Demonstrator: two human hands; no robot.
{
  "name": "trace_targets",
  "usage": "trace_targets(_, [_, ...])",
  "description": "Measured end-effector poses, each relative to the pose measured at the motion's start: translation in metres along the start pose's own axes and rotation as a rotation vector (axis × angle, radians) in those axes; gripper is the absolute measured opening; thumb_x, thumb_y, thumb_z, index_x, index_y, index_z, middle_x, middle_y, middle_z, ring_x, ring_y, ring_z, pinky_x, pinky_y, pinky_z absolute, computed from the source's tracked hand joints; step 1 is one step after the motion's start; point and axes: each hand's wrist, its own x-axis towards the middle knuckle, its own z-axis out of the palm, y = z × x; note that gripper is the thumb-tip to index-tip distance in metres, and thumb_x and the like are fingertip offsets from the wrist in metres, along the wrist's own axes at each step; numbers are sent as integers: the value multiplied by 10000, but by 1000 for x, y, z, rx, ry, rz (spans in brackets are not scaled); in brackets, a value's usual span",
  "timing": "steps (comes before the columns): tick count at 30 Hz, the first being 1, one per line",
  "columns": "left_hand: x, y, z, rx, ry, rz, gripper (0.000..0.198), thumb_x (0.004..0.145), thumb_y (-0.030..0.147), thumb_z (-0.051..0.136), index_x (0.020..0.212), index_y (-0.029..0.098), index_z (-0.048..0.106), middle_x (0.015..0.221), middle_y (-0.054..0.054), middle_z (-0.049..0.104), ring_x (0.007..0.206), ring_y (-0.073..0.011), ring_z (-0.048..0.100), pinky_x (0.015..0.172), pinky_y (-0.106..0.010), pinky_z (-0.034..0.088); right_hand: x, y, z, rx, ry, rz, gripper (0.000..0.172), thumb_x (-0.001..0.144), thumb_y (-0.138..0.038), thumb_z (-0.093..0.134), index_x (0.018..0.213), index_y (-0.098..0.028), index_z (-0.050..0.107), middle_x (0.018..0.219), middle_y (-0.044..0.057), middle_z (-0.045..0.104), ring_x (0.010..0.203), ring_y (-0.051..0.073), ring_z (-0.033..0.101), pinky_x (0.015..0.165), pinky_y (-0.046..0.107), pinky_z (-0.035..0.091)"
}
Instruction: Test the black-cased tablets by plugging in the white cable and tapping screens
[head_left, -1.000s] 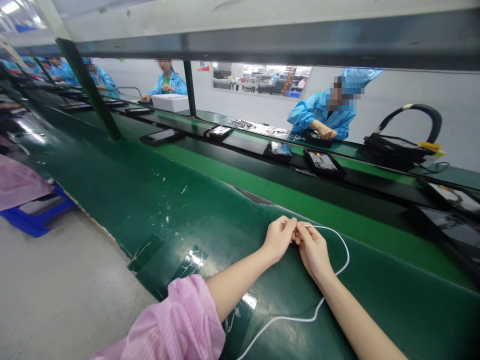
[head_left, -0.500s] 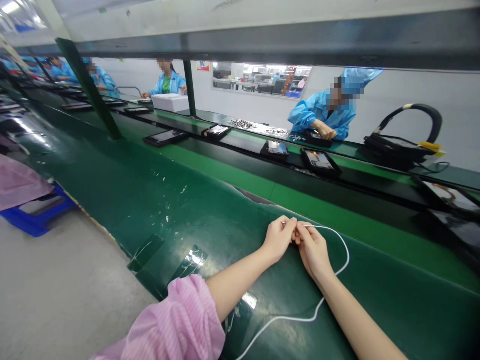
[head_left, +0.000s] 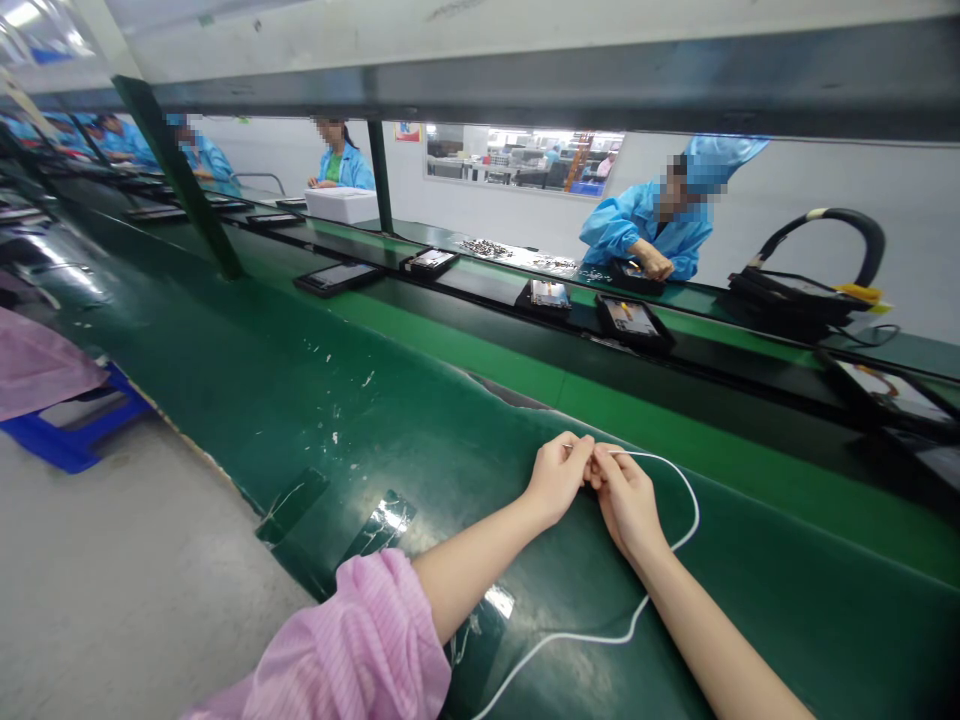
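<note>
A thin white cable (head_left: 694, 500) curves out of my fingers, passes under my right forearm and runs toward the bottom edge of the view. My right hand (head_left: 628, 498) is closed in a pinch on it near its end. Touching it at the fingertips is my left hand (head_left: 556, 480), also closed, with a short bit of the white cable showing between thumb and fingers. The cable's tip is hidden by my fingers. Both hands are just above the green tabletop (head_left: 420, 420), close to its far edge.
Beyond the tabletop, conveyor lanes carry several black trays with device parts, among them one tray (head_left: 635, 322). Across them a person in blue (head_left: 645, 225) works by hand. A black device with a looped handle (head_left: 795, 290) stands right. An overhead beam (head_left: 480, 90) spans above.
My hands and the cable have not visibly moved. Trays on the green conveyor shifted slightly, and a co-worker at the back left drew their hands together.
</note>
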Motion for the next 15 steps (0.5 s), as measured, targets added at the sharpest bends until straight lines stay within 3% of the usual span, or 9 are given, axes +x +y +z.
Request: trace_targets(15, [0,1,1,2,11,0,393,880,439,585,594,196,469,464,52,482,447,-90,448,491,-212,375,0,1,-1,-6,-17,-6,493,551,-614,854,669,-184,642,548,-20,503,499,112,431,479,257,372])
